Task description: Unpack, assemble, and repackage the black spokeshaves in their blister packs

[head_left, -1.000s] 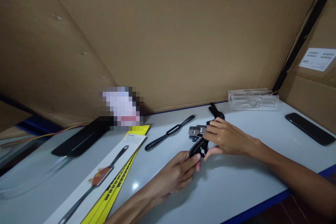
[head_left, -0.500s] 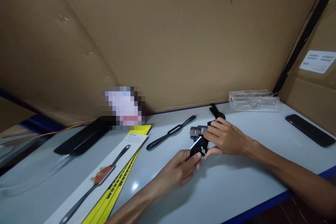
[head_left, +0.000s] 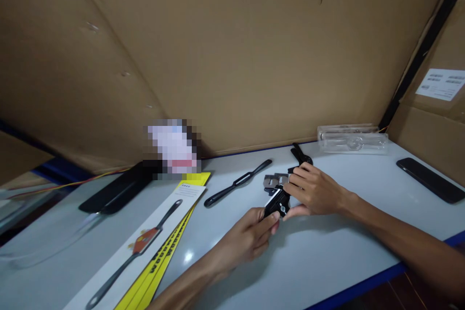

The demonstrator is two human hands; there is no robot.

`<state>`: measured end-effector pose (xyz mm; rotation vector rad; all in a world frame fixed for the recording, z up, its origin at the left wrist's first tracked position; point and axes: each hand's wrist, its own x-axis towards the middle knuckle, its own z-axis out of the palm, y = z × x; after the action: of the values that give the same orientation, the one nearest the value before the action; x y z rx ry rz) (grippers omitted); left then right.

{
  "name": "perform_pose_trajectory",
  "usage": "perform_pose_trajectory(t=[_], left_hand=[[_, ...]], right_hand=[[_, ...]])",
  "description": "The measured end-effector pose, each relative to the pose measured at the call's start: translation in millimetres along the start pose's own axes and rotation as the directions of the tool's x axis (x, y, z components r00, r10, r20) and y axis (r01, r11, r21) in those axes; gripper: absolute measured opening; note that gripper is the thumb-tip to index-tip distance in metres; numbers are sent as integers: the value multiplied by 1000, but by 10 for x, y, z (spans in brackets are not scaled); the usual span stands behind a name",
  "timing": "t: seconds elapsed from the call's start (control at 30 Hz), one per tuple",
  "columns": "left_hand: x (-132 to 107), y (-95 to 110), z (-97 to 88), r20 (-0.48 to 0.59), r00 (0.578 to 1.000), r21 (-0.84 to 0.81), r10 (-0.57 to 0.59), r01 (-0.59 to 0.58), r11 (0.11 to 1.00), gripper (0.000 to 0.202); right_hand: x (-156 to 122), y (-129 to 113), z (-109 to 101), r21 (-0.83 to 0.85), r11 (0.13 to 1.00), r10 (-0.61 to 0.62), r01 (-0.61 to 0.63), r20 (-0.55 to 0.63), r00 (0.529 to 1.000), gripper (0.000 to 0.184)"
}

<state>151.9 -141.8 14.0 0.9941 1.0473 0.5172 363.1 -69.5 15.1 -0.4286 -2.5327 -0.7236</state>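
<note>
With 12 o'clock pointing away from the person, the left hand (head_left: 254, 235) reaches in from 7 o'clock, its thumb and fingers pinching the lower end of a black block (head_left: 276, 202) just above the table (head_left: 348, 256). That low grip probably steadies the piece and leaves its silver fitting (head_left: 283, 209) exposed. The right hand (head_left: 316, 190), at 3 o'clock, curls its fingers over the block's upper end, thumb apart below; what they press on, if anything, I cannot tell.

Just past the block, toward 12, are flat metal plates (head_left: 271, 182); whether they touch it is unclear. At 1 o'clock lies a black clamp-like tool (head_left: 301, 155), partly behind the right fingers.

Farther out, a slotted black bar (head_left: 232, 187) rests at 10 o'clock, perhaps kept within reach. A printed card (head_left: 145, 251) over yellow sheets (head_left: 160, 264) fills 8, seemingly out of the hands' way. At 2 stand 2 clear cases (head_left: 352, 143); at 3, a dark phone-like slab (head_left: 430, 180).
</note>
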Motion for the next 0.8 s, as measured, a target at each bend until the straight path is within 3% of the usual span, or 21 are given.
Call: perform_pose_trajectory(t=[0.33, 0.47, 0.63, 0.8], left_hand=[[21, -52, -1, -2, 1000, -29, 1, -1, 1000, 59], [38, -54, -5, -16, 1000, -29, 7, -7, 1000, 58], [40, -53, -9, -45, 999, -46, 22, -24, 999, 56], [26, -50, 1, -49, 998, -59, 28, -30, 998, 56]], right_hand=[[-4, -12, 32, -2, 1000, -7, 7, -69, 998, 61], [1, -5, 18, 30, 999, 14, -13, -14, 1000, 62], [37, -10, -69, 159, 979, 108, -124, 104, 989, 57], [62, -11, -176, 389, 907, 196, -163, -45, 980, 36]])
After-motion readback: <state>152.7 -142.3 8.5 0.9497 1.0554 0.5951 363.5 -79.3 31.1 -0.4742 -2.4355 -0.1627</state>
